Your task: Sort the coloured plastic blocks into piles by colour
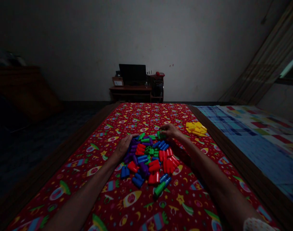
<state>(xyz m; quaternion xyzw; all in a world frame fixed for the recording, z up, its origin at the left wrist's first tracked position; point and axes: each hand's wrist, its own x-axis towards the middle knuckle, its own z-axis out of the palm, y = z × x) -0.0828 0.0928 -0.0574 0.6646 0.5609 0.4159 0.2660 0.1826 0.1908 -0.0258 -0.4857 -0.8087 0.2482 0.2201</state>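
Mixed plastic tubes (146,158): mostly unsorted, lying mid red printed bedsheet (127,118). Yellow pcs (196,129) sitting heaped apart, far right. L hand (123,146) resting, fingers wide on pile; R hand (170,131) pinching green pcs (160,135), fingers narrow.

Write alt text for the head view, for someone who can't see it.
Seen from the person's head, the left hand and right hand rest on a heap of colored plastic tube pieces on a red rocket-print bedsheet. A smaller yellow pile lies beyond the right hand.
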